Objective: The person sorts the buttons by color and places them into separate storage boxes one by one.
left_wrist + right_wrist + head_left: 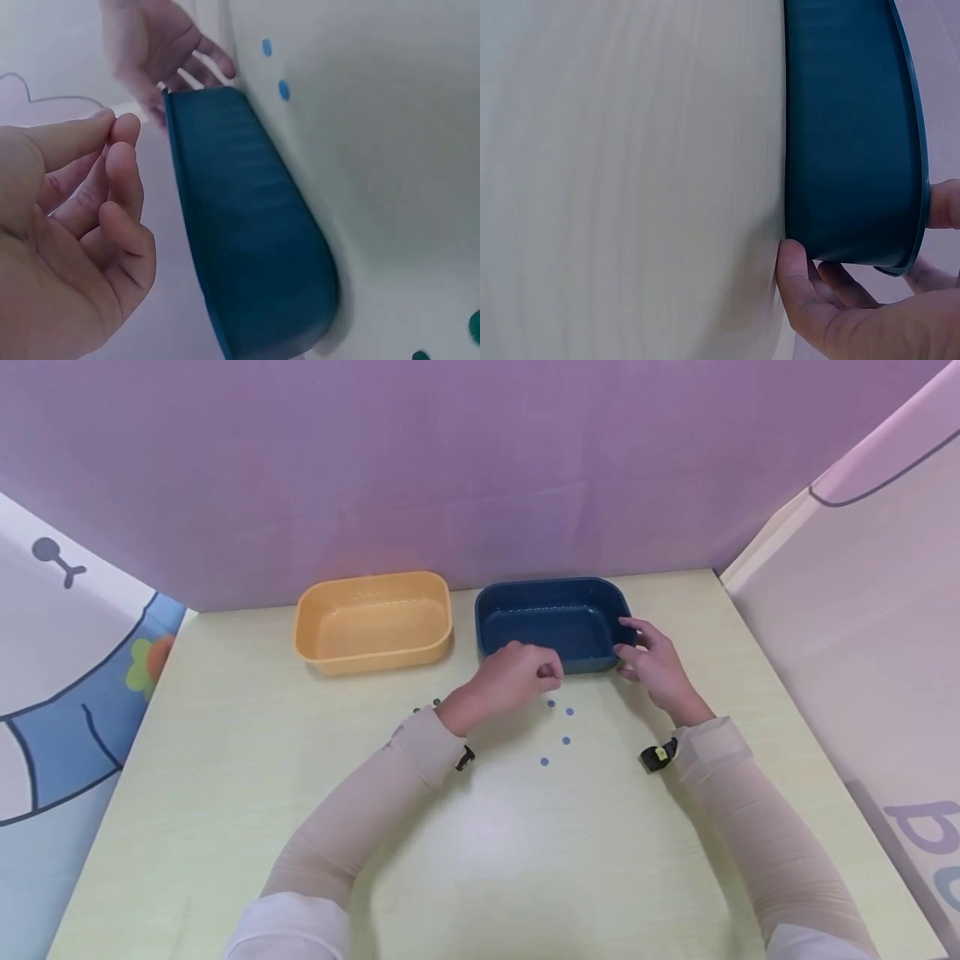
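Note:
A dark blue rectangular box (552, 666) stands at the back of the table. My right hand (654, 670) holds its right end, with a finger over the rim and other fingers low against the outer wall in the right wrist view. In front of the box's near rim is my left hand (510, 681), the thumb and index fingertips pinched together and the other fingers curled. Nothing shows between those fingertips in the left wrist view. Several small flat blue discs (566, 741) lie on the table just right of the left hand.
A yellow-orange box (367, 662) of similar shape stands left of the blue one. Small dark green discs (437, 702) lie by the left wrist, partly behind the sleeve. A purple backdrop (420, 477) rises behind the table (480, 877), with printed panels at both sides.

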Motion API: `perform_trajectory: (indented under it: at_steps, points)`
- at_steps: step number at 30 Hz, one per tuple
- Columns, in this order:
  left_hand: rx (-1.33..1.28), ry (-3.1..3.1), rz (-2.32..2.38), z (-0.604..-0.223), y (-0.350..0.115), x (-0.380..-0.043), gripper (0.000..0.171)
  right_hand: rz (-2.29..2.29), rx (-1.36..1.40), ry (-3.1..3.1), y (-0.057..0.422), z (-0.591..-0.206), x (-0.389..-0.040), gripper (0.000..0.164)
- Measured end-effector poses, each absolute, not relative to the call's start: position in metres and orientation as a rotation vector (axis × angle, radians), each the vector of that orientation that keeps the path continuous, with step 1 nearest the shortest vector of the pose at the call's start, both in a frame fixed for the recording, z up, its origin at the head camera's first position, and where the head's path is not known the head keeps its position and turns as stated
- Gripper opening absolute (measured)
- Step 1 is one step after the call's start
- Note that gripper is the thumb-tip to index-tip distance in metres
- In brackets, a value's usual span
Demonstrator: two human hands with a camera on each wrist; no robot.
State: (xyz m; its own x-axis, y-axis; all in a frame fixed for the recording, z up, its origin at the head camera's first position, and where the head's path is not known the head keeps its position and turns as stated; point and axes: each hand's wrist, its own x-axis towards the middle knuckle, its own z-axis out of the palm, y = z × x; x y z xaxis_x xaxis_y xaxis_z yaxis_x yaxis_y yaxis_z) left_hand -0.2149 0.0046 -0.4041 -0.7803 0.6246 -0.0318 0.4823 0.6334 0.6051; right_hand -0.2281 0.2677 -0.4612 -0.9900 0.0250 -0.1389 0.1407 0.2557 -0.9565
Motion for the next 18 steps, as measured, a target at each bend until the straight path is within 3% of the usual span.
perform_trajectory:
  at_steps: [18]
  points:
    - [0.783,2.677,1.023,-0.398,-0.003,-0.236,0.013,-1.844,0.164,2.405,0.269,-0.461,-0.226,0.059]
